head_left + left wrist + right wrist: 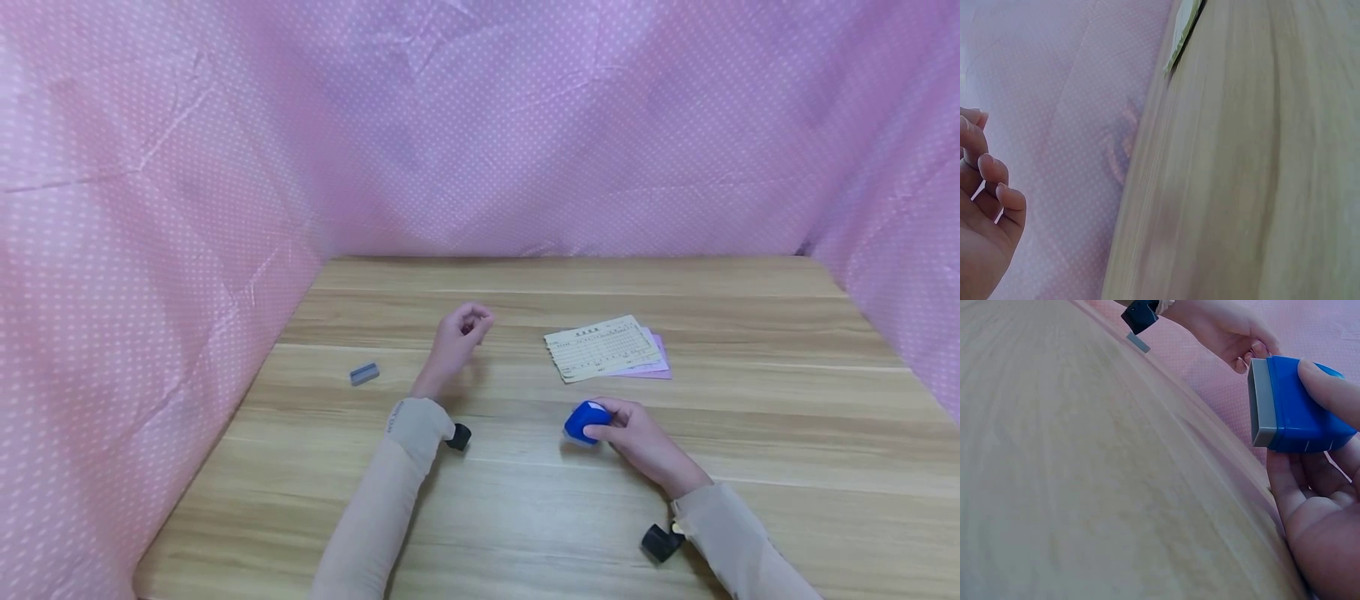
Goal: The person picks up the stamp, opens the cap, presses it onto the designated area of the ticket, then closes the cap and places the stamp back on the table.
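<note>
My right hand (637, 435) pinches a blue stamp (585, 422) between thumb and fingers, just above the table. In the right wrist view the blue stamp (1307, 406) shows a grey end that faces away from the palm. My left hand (454, 340) hovers over the table with loosely curled fingers and holds nothing. A small grey rectangular piece, apparently a stamp cap (364, 374), lies left of the left hand. Beyond the right hand lies a cream printed slip (600, 348), fanned over pinkish-purple sheets (662, 360).
The wooden table (495, 542) has pink dotted cloth (525, 150) hanging behind it and along its sides. A black wrist camera (662, 543) sits on the right wrist, another black camera (459, 437) on the left.
</note>
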Available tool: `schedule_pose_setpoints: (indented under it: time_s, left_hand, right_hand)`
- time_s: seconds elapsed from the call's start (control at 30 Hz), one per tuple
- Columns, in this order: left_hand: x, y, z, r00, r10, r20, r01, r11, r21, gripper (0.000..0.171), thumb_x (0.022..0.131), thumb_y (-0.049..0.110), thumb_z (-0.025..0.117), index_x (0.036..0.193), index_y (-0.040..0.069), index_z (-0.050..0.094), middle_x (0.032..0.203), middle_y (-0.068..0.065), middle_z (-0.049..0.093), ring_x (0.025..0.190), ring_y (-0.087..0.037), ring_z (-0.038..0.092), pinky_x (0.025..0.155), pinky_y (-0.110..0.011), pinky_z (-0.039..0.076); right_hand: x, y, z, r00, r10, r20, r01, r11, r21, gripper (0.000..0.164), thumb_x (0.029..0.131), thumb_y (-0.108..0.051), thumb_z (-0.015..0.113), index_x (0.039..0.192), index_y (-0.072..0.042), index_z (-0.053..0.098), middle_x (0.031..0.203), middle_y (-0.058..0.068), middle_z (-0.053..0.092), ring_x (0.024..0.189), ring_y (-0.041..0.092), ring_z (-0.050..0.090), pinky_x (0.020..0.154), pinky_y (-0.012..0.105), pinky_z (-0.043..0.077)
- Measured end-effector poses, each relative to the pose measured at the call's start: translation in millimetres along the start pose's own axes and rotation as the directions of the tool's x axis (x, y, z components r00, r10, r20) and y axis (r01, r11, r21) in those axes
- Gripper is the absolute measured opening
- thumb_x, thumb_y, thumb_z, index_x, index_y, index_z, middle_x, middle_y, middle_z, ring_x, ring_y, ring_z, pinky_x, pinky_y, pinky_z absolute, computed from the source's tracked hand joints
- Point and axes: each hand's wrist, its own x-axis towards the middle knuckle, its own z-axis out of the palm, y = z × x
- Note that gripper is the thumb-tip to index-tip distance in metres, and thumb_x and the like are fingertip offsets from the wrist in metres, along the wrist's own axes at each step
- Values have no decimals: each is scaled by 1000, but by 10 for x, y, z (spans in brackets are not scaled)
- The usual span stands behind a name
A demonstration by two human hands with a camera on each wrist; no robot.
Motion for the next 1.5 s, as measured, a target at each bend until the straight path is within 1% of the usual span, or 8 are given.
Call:
schedule_pose_setpoints:
  time_s: [0.27, 0.47, 0.83, 0.97, 1.07, 1.13, 1.23, 1.5]
  left_hand:
    - [-49, -23, -122, 999, -13, -29, 13, 1000, 1, 18, 96, 12, 59, 103, -5, 61, 63, 3, 46, 57, -9, 41, 52, -19, 32]
    - [-94, -45, -224, 999, -36, -41, 36, 999, 10, 23, 97, 15, 59, 107, -5, 61, 64, 4, 47, 59, -9, 41, 54, -19, 33]
    - [-216, -75, -419, 993, -76, -88, 79, 997, 25, 28, 98, 20, 58, 109, -4, 60, 65, 4, 47, 61, -9, 41, 58, -19, 34]
    - [-279, 27, -490, 989, -117, -87, 117, 993, 2, 25, 98, 16, 58, 108, -6, 60, 66, -1, 48, 60, -9, 40, 58, -19, 34]
    - [-299, -2, -539, 987, -127, -100, 128, 992, 0, 25, 98, 16, 58, 109, -6, 60, 66, -1, 48, 60, -9, 40, 57, -19, 33]
    - [-298, -84, -567, 986, -117, -114, 119, 993, 6, 27, 98, 18, 58, 108, -6, 60, 65, 1, 47, 59, -8, 39, 57, -19, 32]
    - [-315, -136, -611, 983, -112, -143, 114, 993, 6, 30, 98, 21, 58, 109, -7, 59, 64, 6, 46, 59, -8, 39, 56, -20, 32]
    - [-400, -170, -806, 960, -183, -209, 175, 983, -57, 29, 98, 23, 57, 109, -4, 58, 64, 8, 47, 63, -12, 40, 60, -20, 32]
  right_hand:
    - [-2, -11, -1, 1000, 6, -2, -6, 1000, -8, 58, 93, -25, 64, 139, 6, 44, 140, 21, 51, 122, 13, 54, 99, 17, 45]
    - [-1, -19, 4, 1000, 12, -8, -13, 1000, -20, 59, 93, -25, 65, 139, 5, 44, 140, 21, 51, 125, 17, 53, 102, 20, 45]
    - [-9, -11, 6, 1000, -14, 6, 14, 1000, 20, 58, 93, -22, 65, 138, 9, 43, 137, 20, 54, 112, 1, 56, 95, 12, 45]
    - [-12, -13, 10, 1000, -2, 4, 2, 1000, 27, 59, 93, -23, 65, 139, 8, 43, 139, 20, 53, 114, 2, 56, 96, 13, 45]
    - [-10, -7, 4, 1000, 3, 1, -3, 1000, 22, 59, 93, -24, 65, 139, 7, 43, 139, 20, 52, 115, 3, 56, 96, 13, 45]
    - [-6, 1, -2, 1000, 4, 0, -4, 1000, 18, 59, 93, -24, 65, 138, 7, 43, 139, 20, 53, 114, 2, 56, 96, 13, 45]
    - [-6, 2, -5, 1000, 7, -5, -7, 1000, 17, 59, 93, -24, 65, 138, 7, 44, 138, 19, 54, 113, 0, 56, 95, 12, 45]
    - [-21, -18, 1, 1000, 8, -1, -8, 1000, 18, 62, 92, -26, 66, 139, 7, 43, 140, 20, 51, 116, 2, 55, 96, 12, 45]
